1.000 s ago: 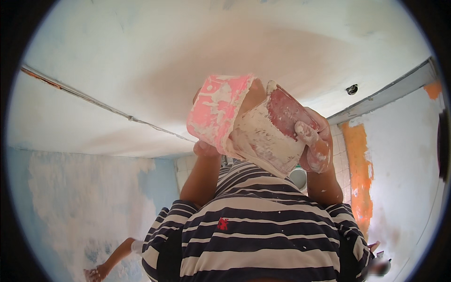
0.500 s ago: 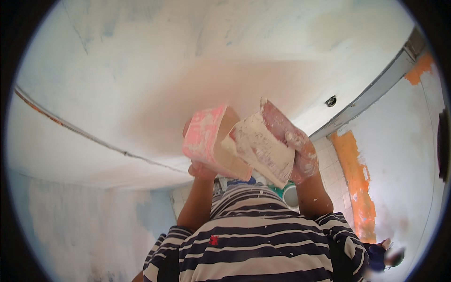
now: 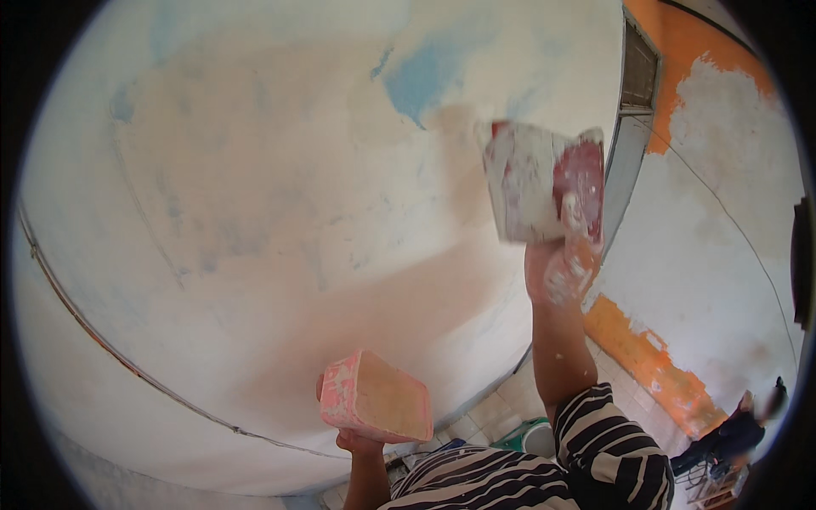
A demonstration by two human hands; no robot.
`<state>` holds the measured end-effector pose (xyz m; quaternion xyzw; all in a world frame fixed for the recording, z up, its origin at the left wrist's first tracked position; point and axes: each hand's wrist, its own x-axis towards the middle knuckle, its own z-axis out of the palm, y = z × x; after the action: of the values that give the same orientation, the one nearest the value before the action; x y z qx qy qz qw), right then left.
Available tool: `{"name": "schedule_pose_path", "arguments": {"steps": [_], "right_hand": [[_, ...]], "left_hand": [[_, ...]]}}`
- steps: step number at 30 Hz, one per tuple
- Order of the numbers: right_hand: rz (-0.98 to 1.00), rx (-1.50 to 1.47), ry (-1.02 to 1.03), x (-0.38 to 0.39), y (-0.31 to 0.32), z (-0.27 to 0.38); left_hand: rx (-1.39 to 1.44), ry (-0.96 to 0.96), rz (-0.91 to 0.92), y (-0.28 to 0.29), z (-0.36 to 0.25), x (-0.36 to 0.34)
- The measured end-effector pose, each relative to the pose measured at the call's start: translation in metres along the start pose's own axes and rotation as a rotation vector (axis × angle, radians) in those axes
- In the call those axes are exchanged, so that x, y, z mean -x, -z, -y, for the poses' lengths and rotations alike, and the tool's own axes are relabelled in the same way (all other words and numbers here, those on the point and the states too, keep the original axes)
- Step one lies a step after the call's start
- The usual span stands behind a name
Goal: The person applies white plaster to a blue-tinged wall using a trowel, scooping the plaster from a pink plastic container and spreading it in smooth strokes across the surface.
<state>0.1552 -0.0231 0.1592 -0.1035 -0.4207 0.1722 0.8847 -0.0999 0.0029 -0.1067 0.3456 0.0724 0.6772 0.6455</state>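
My right hand [image 3: 557, 272], smeared with white compound, holds a wide spreader [image 3: 531, 183] raised in front of the pale wall [image 3: 306, 170]. Its blade is coated in white and its dark red part shows on the right; it is slightly blurred. Lower and to the left, my left hand [image 3: 357, 438] grips a pink rectangular tub [image 3: 340, 387] streaked with white, its mouth facing up to the right. The wall around both has beige and bluish patches.
A cable [image 3: 127, 365] runs along the lower left wall. A narrow frame [image 3: 637, 76] borders an orange-and-white wall [image 3: 714, 195]. A green-and-white bucket [image 3: 531, 438] stands on the tiled floor [image 3: 493, 404]. Another person in dark clothes [image 3: 731, 433] is at the lower right.
My right hand and spreader have moved up and away from the tub, which now sits lower in the picture. The view has swung toward the upper wall.
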Motion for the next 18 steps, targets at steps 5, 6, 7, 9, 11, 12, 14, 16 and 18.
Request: {"name": "schedule_pose_path", "arguments": {"steps": [5, 6, 7, 9, 11, 12, 14, 16, 18], "right_hand": [[0.122, 0.719, 0.567, -0.049, -0.016, -0.016], [0.185, 0.896, 0.719, -0.054, -0.028, -0.017], [0.248, 1.071, 0.87, -0.06, -0.036, -0.018], [0.314, 1.1, 0.997, -0.074, -0.038, -0.029], [0.381, 1.13, 1.126, -0.076, -0.033, -0.04], [0.53, 1.206, 1.133, -0.07, -0.029, -0.048], [0.819, 1.307, 1.118, -0.05, -0.029, -0.053], [0.855, 1.135, 0.995, -0.026, -0.038, -0.039], [0.747, 1.234, 1.033, -0.041, -0.039, -0.029]], "left_hand": [[-0.017, -0.021, -0.016, -0.006, -0.004, 0.005], [-0.019, -0.019, -0.022, -0.007, -0.006, 0.005], [-0.015, -0.034, -0.022, -0.008, -0.007, 0.004], [-0.025, 0.019, -0.041, -0.004, -0.008, 0.006], [-0.021, 0.025, -0.038, -0.002, -0.006, 0.006], [-0.019, 0.028, -0.04, 0.001, -0.005, 0.007], [-0.178, -0.063, -0.007, 0.007, -0.006, 0.007], [-0.033, -0.014, -0.002, -0.002, -0.011, 0.006], [0.124, 0.046, 0.013, -0.005, -0.011, 0.004]]}}
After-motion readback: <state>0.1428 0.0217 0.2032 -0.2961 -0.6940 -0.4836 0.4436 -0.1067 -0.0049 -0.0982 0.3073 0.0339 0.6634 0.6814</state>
